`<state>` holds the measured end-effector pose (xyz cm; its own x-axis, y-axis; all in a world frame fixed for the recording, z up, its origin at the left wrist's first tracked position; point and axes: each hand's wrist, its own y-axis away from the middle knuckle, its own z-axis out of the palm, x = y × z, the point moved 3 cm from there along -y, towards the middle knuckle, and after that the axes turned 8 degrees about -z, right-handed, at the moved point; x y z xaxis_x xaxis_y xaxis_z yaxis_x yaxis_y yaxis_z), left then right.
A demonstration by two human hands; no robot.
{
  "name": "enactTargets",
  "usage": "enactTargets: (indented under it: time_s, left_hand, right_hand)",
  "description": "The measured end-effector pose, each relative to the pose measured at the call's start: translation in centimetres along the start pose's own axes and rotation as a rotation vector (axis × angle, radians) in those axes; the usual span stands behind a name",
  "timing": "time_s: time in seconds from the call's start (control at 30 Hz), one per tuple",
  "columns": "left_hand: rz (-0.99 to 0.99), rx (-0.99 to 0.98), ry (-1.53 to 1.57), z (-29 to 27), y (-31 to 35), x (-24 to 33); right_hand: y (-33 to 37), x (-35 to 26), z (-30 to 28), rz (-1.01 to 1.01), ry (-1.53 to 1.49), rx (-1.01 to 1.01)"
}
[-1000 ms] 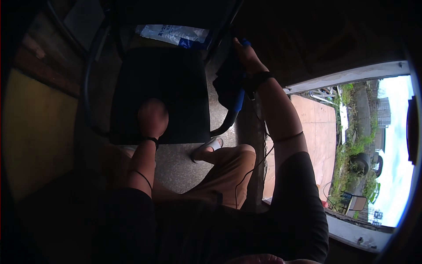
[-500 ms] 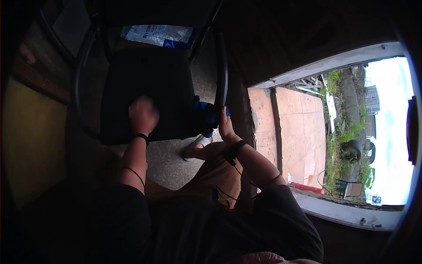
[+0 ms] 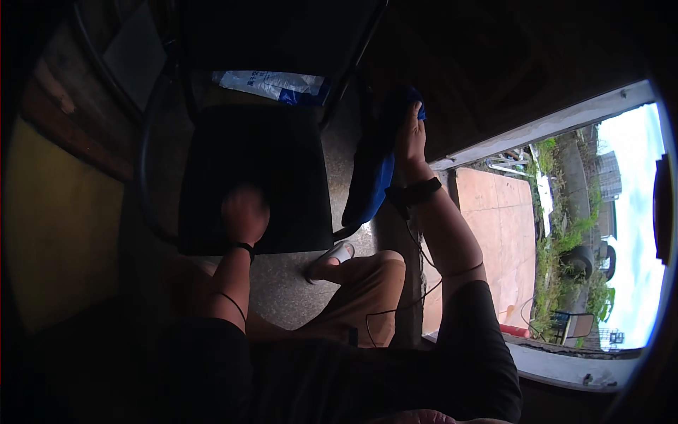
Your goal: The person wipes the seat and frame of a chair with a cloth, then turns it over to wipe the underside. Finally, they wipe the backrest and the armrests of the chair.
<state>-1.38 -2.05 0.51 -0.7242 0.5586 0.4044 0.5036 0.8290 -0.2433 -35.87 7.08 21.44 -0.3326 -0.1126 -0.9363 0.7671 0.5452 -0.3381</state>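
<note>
A black armchair (image 3: 258,148) stands in front of me, with its seat toward me. My left hand (image 3: 246,213) is at the front part of the seat; its fingers are smeared and dark, so their pose is unclear. My right hand (image 3: 411,141) is closed on a blue cloth (image 3: 381,185) at the chair's right armrest. The cloth drapes down beside the armrest and hides most of it. One end of the cloth shows past my fingertips.
A white and blue plastic bag (image 3: 279,86) lies behind the seat, under the backrest. A yellowish panel (image 3: 67,240) stands at the left. On the right, a window opening with a pale frame (image 3: 558,367) looks onto tiles, plants and tyres. A thin cable (image 3: 395,311) hangs from my right wrist.
My right hand has moved up and away along the right armrest with the blue cloth, which now hangs longer. My left hand stays on the seat; the whole view has shifted slightly.
</note>
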Motion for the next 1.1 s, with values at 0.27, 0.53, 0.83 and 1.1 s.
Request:
enactTargets:
  time_s: [0.27,0.53,0.83,1.1]
  left_hand:
    - [-0.010,-0.056,0.009,-0.1,-0.1,-0.4]
    - [0.021,-0.028,0.066,0.0,-1.3,1.0]
    - [0.029,0.018,0.076,-0.8,-1.1,0.6]
    - [0.009,0.003,0.079,-0.6,-1.1,0.5]
  right_hand:
    - [-16.1,6.7,7.1,0.143,0.501,-0.651]
    - [-16.3,9.5,5.2,0.127,0.768,-0.799]
    - [-6.8,4.1,2.1,-0.060,0.881,-0.987]
    - [-17.3,4.4,1.9,0.363,-0.303,0.068]
